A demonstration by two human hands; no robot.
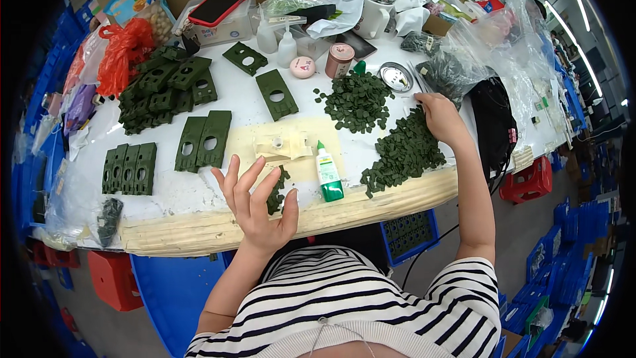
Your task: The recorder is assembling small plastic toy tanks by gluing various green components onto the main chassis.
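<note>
My left hand (258,209) is raised, palm up, over the table's front edge with its fingers spread; it holds nothing. Beside its fingers lies a small heap of dark green pieces (277,192). My right hand (440,118) reaches to the right, thumb and fingers drawn together close to slim metal tweezers (417,77); what is between the fingertips is hidden. Below it spreads a pile of small green pieces (404,156), with another pile (358,101) farther back. A white glue bottle with a green base (329,176) lies between my hands, next to a cream-coloured fixture (285,146).
Flat green plastic parts with round holes (204,140) lie in rows at left, more heaped behind (165,83). At the back are squeeze bottles (287,50), a pink tin (340,59), a white mug (376,13) and a red-cased phone (225,1). Plastic bags (483,40) crowd the right.
</note>
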